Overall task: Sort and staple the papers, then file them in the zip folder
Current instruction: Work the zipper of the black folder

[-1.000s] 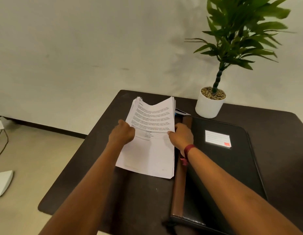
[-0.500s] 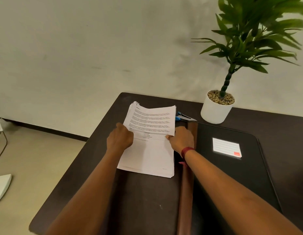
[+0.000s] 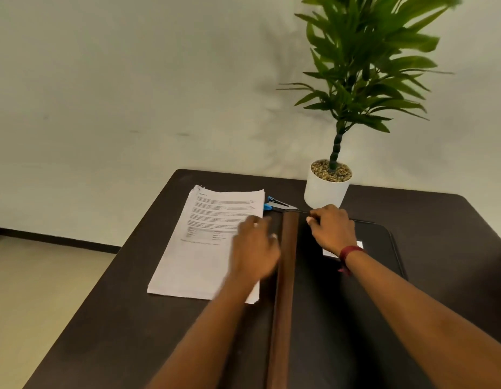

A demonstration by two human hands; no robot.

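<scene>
Just beyond the right hand (image 3: 332,230), its fingers (image 3: 314,220) curled together at the far top edge of the zip folder (image 3: 378,276), likely hunting the zipper pull, though I cannot tell whether they have it pinched; left hand (image 3: 253,252) hovers blurred, fingers loosely apart, over the paper stack's near-right edge beside the brown spine (image 3: 284,276). Papers (image 3: 204,242) lie flat on the bench (image 3: 103,332) just left of those fingers, stapler (image 3: 274,204) poking out past their far corner, potted plant (image 3: 326,189) behind the right knuckles
</scene>
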